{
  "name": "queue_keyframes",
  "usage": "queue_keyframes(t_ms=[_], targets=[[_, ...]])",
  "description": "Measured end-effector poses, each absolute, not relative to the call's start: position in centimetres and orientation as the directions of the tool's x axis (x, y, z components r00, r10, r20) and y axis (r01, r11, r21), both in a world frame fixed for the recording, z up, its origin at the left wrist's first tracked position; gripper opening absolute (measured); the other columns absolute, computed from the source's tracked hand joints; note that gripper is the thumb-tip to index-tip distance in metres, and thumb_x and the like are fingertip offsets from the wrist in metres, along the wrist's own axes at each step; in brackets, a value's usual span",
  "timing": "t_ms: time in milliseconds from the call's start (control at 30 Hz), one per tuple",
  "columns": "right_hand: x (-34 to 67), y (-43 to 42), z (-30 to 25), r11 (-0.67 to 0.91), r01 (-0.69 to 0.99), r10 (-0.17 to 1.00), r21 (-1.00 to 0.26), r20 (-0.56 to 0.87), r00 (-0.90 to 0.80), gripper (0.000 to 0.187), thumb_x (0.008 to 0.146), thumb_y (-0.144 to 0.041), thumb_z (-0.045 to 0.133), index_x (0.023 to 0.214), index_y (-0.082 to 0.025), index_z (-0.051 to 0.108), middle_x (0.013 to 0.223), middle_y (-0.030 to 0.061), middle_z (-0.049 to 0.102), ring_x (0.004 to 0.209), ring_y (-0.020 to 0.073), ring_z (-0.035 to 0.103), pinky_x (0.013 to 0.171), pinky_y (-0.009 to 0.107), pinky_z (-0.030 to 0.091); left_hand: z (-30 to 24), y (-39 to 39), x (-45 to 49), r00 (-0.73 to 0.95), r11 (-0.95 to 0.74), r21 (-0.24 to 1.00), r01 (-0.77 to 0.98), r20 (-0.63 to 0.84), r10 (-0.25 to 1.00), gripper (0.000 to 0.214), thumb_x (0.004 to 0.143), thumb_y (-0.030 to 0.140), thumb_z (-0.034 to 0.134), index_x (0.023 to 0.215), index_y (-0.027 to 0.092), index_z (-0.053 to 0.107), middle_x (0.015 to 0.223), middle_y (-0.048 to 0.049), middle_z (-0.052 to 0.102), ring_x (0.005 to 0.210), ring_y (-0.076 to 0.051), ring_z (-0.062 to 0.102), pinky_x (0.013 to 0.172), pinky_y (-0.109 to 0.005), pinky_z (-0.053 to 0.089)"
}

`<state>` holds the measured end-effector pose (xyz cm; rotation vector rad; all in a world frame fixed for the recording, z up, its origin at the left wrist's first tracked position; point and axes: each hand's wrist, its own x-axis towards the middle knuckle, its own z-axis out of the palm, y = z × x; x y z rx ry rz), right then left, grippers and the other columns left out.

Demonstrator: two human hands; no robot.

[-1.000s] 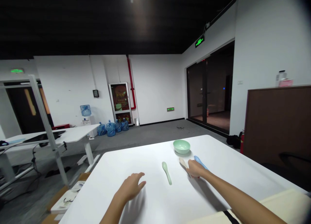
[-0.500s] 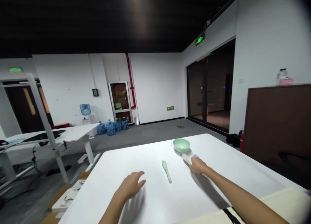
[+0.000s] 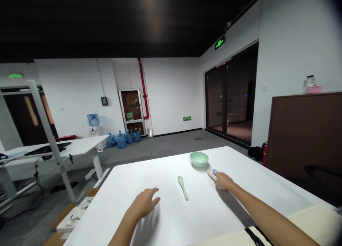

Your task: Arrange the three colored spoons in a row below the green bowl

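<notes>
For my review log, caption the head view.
Right hand over cream spoon and blue spoon near a round pale green bowl; open left hand beside a pale green spoon on a white table.

White walls (image 3: 171, 89) and glass doors (image 3: 216, 100) enclose grey carpet (image 3: 171, 141) under a black ceiling (image 3: 107, 25).

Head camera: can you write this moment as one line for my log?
left hand: open, empty | right hand: over cream spoon, blue spoon | green spoon: on white table | green bowl: on table
</notes>
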<state>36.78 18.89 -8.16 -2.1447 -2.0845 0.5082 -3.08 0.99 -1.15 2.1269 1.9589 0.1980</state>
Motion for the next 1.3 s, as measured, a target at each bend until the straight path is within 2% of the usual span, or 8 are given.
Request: queue_keyframes(t_ms=[333,433,533,633,767,933,1133,1300], targets=[[37.0,18.8,-8.4,-0.057,0.959,0.979,-0.279,-0.203,-0.001,0.022,0.079,-0.017,0.052,0.096,-0.012,0.064,0.079,0.0139,0.071,0.064,0.0244,0.069,0.059,0.031,0.048,-0.9,0.9,-3.0,0.083,-0.061,0.272,0.960,-0.069,0.994,0.054,0.092,0.050,0.040,0.139,0.026,0.051,0.136,-0.0088,0.060,0.123,-0.028,0.055,0.102,-0.040,0.042],[37.0,18.8,-8.1,-0.058,0.961,0.986,-0.270,-0.166,0.012,0.022,0.080,-0.020,0.053,0.096,-0.012,0.065,0.093,0.0166,0.072,0.075,0.0259,0.070,0.062,0.031,0.048,-1.0,0.9,-3.0,0.083,-0.062,0.279,0.958,-0.066,0.994,0.054,0.091,0.050,0.041,0.138,0.026,0.052,0.136,-0.0087,0.060,0.123,-0.029,0.055,0.102,-0.041,0.042],[37.3,19.1,-7.6,-0.090,0.962,0.995,-0.260,-0.068,0.074,0.024,0.081,-0.026,0.055,0.099,-0.015,0.067,0.108,0.0172,0.070,0.092,0.0273,0.069,0.070,0.031,0.048,-1.1,1.0,-3.1,0.088,-0.068,0.272,0.960,-0.061,0.994,0.054,0.092,0.050,0.041,0.138,0.025,0.052,0.136,-0.0085,0.060,0.124,-0.028,0.055,0.102,-0.040,0.042],[38.0,19.3,-7.3,-0.148,0.954,0.989,-0.262,-0.011,0.150,0.026,0.081,-0.030,0.057,0.100,-0.016,0.068,0.110,0.0184,0.069,0.100,0.0277,0.068,0.074,0.031,0.047,-1.0,1.0,-3.0,0.088,-0.069,0.264,0.962,-0.062,0.994,0.054,0.092,0.051,0.040,0.139,0.026,0.051,0.136,-0.0083,0.060,0.124,-0.028,0.055,0.103,-0.039,0.042],[39.3,19.6,-8.1,-0.183,0.946,0.983,-0.269,-0.029,0.182,0.029,0.078,-0.032,0.064,0.100,-0.015,0.068,0.108,0.0194,0.069,0.098,0.0287,0.068,0.073,0.032,0.047,-0.9,1.0,-2.9,0.091,-0.070,0.269,0.960,-0.065,0.994,0.054,0.092,0.051,0.040,0.138,0.026,0.051,0.136,-0.0082,0.061,0.124,-0.028,0.055,0.102,-0.040,0.042],[40.3,19.8,-9.4,-0.189,0.948,0.981,-0.256,-0.100,0.168,0.026,0.076,-0.021,0.062,0.100,-0.013,0.066,0.109,0.0188,0.068,0.093,0.0282,0.069,0.068,0.031,0.047,-0.9,0.9,-2.9,0.094,-0.073,0.275,0.959,-0.062,0.994,0.053,0.092,0.051,0.040,0.138,0.027,0.052,0.136,-0.0077,0.061,0.125,-0.027,0.054,0.103,-0.039,0.042],[39.0,19.7,-7.6,-0.179,0.942,0.984,-0.283,-0.040,0.175,0.027,0.081,-0.030,0.059,0.101,-0.014,0.066,0.110,0.0188,0.068,0.097,0.0285,0.068,0.068,0.030,0.046,-0.7,0.8,-2.8,0.091,-0.068,0.274,0.959,-0.071,0.993,0.053,0.092,0.049,0.041,0.139,0.025,0.051,0.136,-0.0087,0.060,0.124,-0.028,0.055,0.103,-0.040,0.041],[35.5,19.0,-5.7,-0.086,0.935,0.996,-0.344,-0.051,0.073,0.026,0.077,-0.032,0.061,0.096,-0.015,0.066,0.097,0.0141,0.071,0.080,0.0240,0.070,0.060,0.027,0.046,-0.4,0.7,-2.7,0.083,-0.058,0.266,0.962,-0.084,0.993,0.053,0.092,0.049,0.040,0.139,0.025,0.051,0.137,-0.0085,0.060,0.126,-0.028,0.054,0.102,-0.039,0.042]])
